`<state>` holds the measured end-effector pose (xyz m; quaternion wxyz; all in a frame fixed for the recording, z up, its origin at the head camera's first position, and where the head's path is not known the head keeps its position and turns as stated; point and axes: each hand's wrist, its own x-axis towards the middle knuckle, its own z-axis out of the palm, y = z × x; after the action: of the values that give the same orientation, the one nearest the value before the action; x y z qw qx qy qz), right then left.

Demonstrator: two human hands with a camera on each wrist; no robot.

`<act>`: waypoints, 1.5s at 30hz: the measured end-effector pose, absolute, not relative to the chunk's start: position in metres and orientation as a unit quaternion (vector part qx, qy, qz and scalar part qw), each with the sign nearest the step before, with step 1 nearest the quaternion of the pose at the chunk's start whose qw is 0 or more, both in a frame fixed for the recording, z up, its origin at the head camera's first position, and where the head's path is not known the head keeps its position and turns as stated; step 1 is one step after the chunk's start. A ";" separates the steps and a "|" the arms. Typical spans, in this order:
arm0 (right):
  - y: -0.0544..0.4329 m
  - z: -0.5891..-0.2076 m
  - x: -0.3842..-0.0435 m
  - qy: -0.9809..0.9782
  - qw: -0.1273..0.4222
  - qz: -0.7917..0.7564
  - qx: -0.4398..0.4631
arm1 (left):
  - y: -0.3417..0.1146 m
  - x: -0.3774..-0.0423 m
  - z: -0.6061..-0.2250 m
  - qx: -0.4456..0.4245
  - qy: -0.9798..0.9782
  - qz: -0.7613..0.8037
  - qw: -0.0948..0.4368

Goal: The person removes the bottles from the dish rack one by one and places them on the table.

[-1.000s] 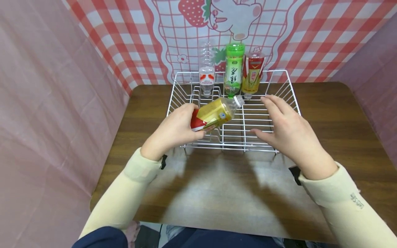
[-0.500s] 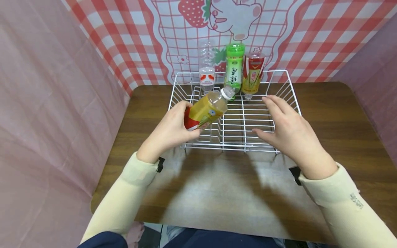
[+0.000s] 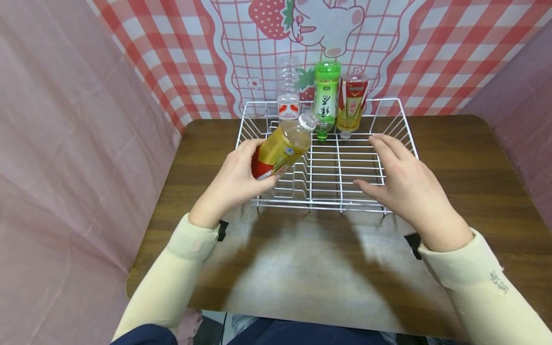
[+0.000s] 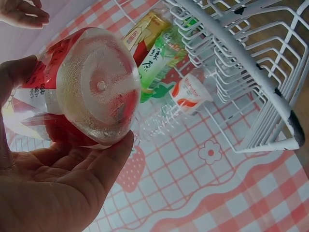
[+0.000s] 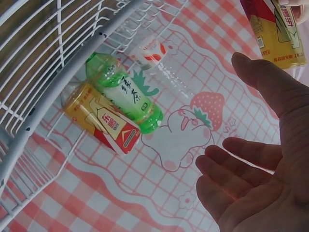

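My left hand [image 3: 235, 179] grips a plastic bottle with a yellow and red label [image 3: 278, 152] above the left side of the white wire rack [image 3: 340, 207]. The bottle is tilted, its white cap pointing up and to the right. In the left wrist view the round clear base of this bottle [image 4: 99, 84] faces the camera, with fingers and thumb around its side. My right hand [image 3: 409, 189] hovers over the rack's right side, fingers spread and holding nothing. In the right wrist view the right hand [image 5: 260, 183] has its palm showing, apart from any bottle.
Three bottles stand cap-down along the rack's back: a clear one [image 3: 288, 108], a green one [image 3: 326, 96] and a red-and-yellow one [image 3: 352, 103]. Behind them hangs a checked cloth [image 3: 194, 62]. The rack stands on a brown wooden table [image 3: 185, 158]; pink curtains [image 3: 64, 143] flank it.
My left hand has moved slightly left with the bottle, and the cap end has swung up and left, tilting more upright. My right hand has barely moved.
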<state>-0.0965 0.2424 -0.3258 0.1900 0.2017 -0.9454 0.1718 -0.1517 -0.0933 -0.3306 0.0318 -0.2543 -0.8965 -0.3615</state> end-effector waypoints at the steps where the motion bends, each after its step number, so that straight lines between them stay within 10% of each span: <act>1: 0.242 -0.326 -0.096 -0.945 0.190 0.172 0.202 | -0.094 -0.152 -0.331 -0.252 -0.896 -0.364 0.031; 45: 0.247 -0.331 -0.095 -0.954 0.159 0.184 0.177 | -0.143 -0.166 -0.337 -0.152 -0.868 -0.471 0.048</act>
<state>-0.0950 0.2471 -0.3309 0.1587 0.1771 -0.9537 0.1841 -0.1661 -0.1427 -0.3369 0.0481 -0.1519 -0.8678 -0.4707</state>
